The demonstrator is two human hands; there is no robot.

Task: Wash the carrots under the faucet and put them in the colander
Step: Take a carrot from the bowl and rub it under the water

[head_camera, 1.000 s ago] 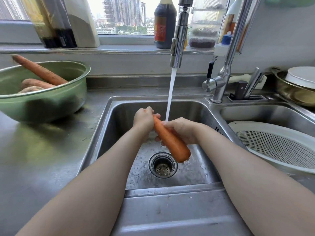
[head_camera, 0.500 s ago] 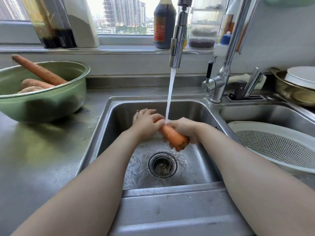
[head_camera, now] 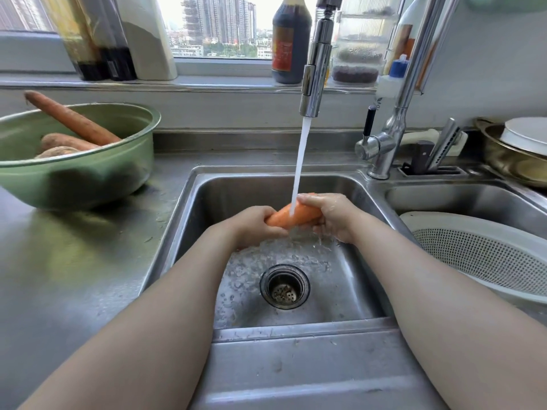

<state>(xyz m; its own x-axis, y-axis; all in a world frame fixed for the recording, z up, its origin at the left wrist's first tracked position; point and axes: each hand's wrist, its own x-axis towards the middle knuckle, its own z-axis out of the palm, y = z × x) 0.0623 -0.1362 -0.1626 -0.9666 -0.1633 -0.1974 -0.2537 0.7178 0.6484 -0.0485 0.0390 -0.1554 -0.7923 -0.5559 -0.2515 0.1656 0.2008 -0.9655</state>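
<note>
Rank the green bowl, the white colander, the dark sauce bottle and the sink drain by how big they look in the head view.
Largest: the green bowl and the white colander look alike, and both are cut by the frame edge, so they are unranked.
Next: the dark sauce bottle, though it stands farthest back.
Smallest: the sink drain.

Bare forearms reach forward, converging; left hand [head_camera: 254,224] curled round one end of orange tapered carrot [head_camera: 282,221]; right hand [head_camera: 333,216] grips other end, fingers wrapped over top, skin wet.
</note>
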